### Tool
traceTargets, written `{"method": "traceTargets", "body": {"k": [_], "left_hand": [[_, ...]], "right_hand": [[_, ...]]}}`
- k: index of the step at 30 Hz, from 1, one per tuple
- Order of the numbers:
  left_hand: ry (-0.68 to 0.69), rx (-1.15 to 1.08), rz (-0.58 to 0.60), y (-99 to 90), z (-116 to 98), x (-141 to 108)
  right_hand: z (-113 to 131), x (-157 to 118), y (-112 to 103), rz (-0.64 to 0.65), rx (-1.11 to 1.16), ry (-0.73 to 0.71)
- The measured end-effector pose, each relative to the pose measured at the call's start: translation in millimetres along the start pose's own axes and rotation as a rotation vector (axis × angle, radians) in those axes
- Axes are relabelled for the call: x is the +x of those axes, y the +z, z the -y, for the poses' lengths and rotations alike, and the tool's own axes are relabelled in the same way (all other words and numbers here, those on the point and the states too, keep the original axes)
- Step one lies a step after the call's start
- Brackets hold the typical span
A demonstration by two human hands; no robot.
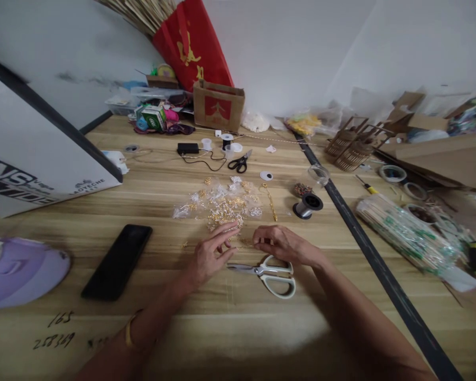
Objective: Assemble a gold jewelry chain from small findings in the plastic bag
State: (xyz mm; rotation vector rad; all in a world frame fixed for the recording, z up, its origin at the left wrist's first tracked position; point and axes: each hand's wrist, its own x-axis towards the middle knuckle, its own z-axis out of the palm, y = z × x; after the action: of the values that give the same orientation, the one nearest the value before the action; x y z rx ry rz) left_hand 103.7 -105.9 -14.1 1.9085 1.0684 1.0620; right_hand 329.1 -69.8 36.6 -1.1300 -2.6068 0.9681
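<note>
My left hand (214, 251) reaches to the near edge of a pile of small gold and silvery beads or charms (226, 210). Its thumb and fingers are apart, and I see nothing held between them. My right hand (280, 243) is closed in a pinch just right of the pile. A thin golden strand seems to lie between the hands, but what the pinch holds is too small to make out. White-handled scissors (262, 271) lie just below both hands, blades pointing left. A gold chain (270, 202) rests beyond my right hand.
A spool of wire (308, 205) stands right of the chain, beside a heap of dark beads (302, 189). Black scissors (240, 161) lie farther back. A phone (117, 262) and purple cap (27, 272) are at left. Bagged sticks (408, 233) lie right of a dark strip.
</note>
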Motion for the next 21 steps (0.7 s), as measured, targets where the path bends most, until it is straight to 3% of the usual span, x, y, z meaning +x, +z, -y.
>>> {"method": "traceTargets", "body": {"k": [5, 10, 21], "left_hand": [[-0.009, 0.060, 0.056, 1.1, -2, -1], [-0.056, 0.055, 0.095, -8.9, -2, 4], [-0.263, -0.126, 0.003, -16.9, 11, 8]], "right_hand": [[16, -5, -5, 0.016, 0.037, -0.029], [15, -6, -7, -0.002, -0.028, -0.024], [12, -6, -8, 0.011, -0.128, 0.004]]}}
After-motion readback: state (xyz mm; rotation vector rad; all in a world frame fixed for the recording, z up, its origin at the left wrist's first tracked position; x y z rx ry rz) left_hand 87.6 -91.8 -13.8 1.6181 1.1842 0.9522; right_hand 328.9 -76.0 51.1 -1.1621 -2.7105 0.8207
